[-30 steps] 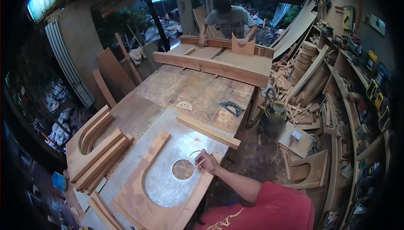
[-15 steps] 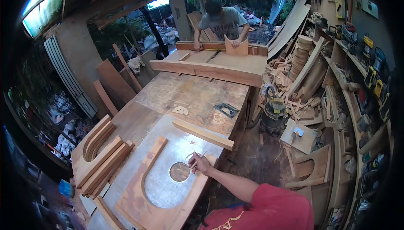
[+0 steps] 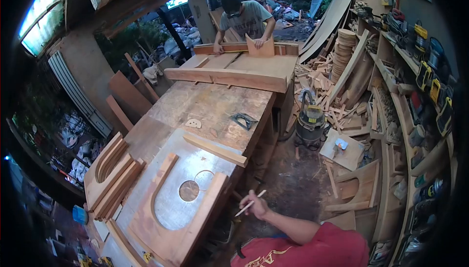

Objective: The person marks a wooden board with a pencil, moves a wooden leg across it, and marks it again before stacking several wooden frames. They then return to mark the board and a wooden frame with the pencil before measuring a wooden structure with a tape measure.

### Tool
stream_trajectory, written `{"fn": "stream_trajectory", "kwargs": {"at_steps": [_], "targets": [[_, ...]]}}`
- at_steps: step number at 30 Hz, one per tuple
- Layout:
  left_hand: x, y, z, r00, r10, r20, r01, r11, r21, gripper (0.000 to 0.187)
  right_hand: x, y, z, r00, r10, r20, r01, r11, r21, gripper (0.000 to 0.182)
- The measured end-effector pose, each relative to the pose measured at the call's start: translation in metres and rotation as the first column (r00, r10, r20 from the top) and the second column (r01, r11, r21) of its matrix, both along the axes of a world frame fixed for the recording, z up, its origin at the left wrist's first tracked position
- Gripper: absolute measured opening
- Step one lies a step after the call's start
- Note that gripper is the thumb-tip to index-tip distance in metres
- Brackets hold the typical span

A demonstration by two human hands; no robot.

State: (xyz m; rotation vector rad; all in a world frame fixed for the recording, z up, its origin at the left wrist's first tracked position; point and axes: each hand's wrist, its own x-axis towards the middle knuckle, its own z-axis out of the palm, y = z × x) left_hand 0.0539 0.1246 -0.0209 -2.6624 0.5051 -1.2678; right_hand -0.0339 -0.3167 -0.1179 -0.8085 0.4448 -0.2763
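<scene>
My right hand (image 3: 254, 206) is closed around a pencil (image 3: 240, 212), above the floor just off the bench's right edge. Left of it lies a U-shaped wooden piece (image 3: 141, 223) with a rounded cut-out. It rests on a grey metal sheet (image 3: 171, 208), which has a round hole (image 3: 188, 191) showing through the cut-out. A thin circle line is visible beside the hole, overlapping its upper right. Across the far end of the sheet lies a wooden strip (image 3: 215, 150). My left hand is out of view.
Curved wooden pieces (image 3: 110, 184) are stacked at the bench's left. A small pale template (image 3: 194, 123) and a dark triangular tool (image 3: 243, 121) lie beyond the sheet. A co-worker (image 3: 244, 20) holds a board at the far end. A shop vacuum (image 3: 310, 120) stands right.
My right hand has moved off the metal sheet, from beside the round hole to past the bench's right edge, still with the pencil. The view has shifted slightly.
</scene>
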Motion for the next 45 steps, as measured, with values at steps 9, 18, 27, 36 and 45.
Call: {"fn": "stream_trajectory", "kwargs": {"at_steps": [9,18,27,36,45], "targets": [[-0.043,-0.025,-0.089,0.912,-0.066,-0.405,-0.062,0.953,-0.296,0.063,-0.209,-0.079,-0.160,0.661,-0.342,-0.668,0.038,0.904,-0.425,0.081],[-0.030,-0.020,-0.125,0.945,-0.034,-0.325,-0.079,0.941,-0.329,0.055,-0.368,-0.044,-0.281,0.256,-0.415,-0.873,-0.224,0.853,-0.472,0.080],[-0.038,-0.030,-0.098,0.951,-0.079,-0.298,-0.046,0.920,-0.390,0.051,-0.343,-0.064,-0.276,0.419,-0.196,-0.887,-0.265,0.907,-0.326,0.081],[-0.039,-0.034,-0.102,0.937,-0.030,-0.348,-0.133,0.891,-0.435,0.055,-0.267,-0.067,-0.198,0.322,-0.395,-0.860,-0.653,0.565,-0.504,0.044],[-0.040,-0.035,-0.102,0.948,-0.052,-0.313,-0.093,0.898,-0.430,0.052,-0.238,-0.053,-0.154,0.333,-0.250,-0.909,-0.759,0.501,-0.416,0.056]]}}
